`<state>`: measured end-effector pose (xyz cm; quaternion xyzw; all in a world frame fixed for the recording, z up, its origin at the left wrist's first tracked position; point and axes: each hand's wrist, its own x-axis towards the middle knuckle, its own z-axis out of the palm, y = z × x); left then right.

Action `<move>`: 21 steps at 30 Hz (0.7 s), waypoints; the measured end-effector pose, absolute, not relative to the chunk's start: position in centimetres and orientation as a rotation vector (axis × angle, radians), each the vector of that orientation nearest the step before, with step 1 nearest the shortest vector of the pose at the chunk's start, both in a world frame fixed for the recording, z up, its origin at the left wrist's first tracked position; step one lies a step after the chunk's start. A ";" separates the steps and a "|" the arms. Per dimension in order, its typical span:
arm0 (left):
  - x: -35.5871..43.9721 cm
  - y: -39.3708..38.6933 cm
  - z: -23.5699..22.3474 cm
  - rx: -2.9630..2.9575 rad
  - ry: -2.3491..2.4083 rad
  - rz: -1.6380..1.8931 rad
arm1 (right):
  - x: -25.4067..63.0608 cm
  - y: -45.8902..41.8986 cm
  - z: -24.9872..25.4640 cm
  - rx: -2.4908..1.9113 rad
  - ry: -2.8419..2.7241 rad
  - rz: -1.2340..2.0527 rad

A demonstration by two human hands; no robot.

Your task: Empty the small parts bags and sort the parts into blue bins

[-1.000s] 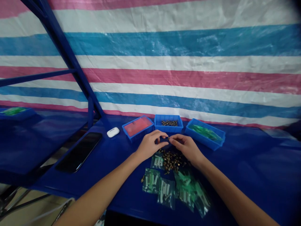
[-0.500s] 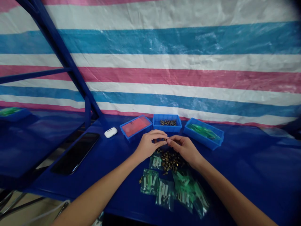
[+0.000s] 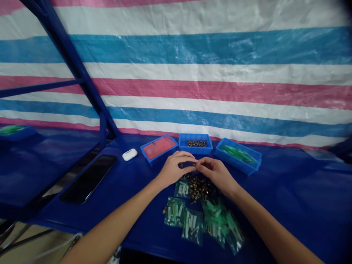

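My left hand (image 3: 173, 168) and my right hand (image 3: 216, 173) meet fingertip to fingertip over the blue table. A small brass-coloured screw (image 3: 194, 164) shows between them, mostly covered by the fingers. Both hands are closed in a pinch around it. Just below lies a loose pile of similar screws (image 3: 199, 187). Around the pile's near side are small clear bags with pale plugs: one bag (image 3: 182, 188) at its left, one with green pieces (image 3: 175, 212), another (image 3: 193, 225), and overlapping green ones (image 3: 217, 222) beneath my right wrist.
Behind my hands stand three blue bins: one with red contents (image 3: 159, 147), one with screws (image 3: 195, 148), one with green bags (image 3: 238, 157). At left are a white case (image 3: 129, 154), a black phone (image 3: 88, 179) and a blue metal frame (image 3: 90, 91). A striped sheet (image 3: 209, 90) hangs behind.
The fingertips have shifted slightly around the small screw, which is now a little further right and more covered. The bags, pile and bins stay put.
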<state>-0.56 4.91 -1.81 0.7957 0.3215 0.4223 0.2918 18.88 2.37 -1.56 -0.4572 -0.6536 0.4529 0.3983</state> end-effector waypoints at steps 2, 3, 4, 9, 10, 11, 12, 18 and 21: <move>-0.8 5.0 -1.6 2.035 0.868 1.115 | 18.8 2.1 -1.1 -1.214 -1.737 1.023; -0.9 5.1 -1.5 1.974 0.881 1.121 | 18.7 2.0 -0.7 -1.238 -1.788 0.940; -1.1 5.2 -1.4 1.914 0.897 1.133 | 18.6 2.1 -0.2 -1.246 -1.843 0.850; -1.7 5.9 -1.4 1.918 1.095 1.088 | 18.4 5.0 2.2 -1.312 -1.963 0.264; -1.8 6.0 -1.6 1.997 1.157 1.038 | 18.6 5.8 2.3 -1.384 -1.968 0.176; -1.8 6.0 -1.9 2.095 1.214 0.985 | 18.8 6.4 2.1 -1.458 -1.976 0.134; -1.9 6.0 -2.1 2.198 1.261 0.935 | 19.0 6.9 1.8 -1.516 -1.980 0.119; -2.1 5.8 -3.0 2.574 1.335 0.678 | 21.1 4.8 -0.8 -1.384 -2.216 0.383; -2.1 5.8 -3.0 2.587 1.349 0.603 | 21.4 1.8 -0.4 -1.227 -2.377 0.451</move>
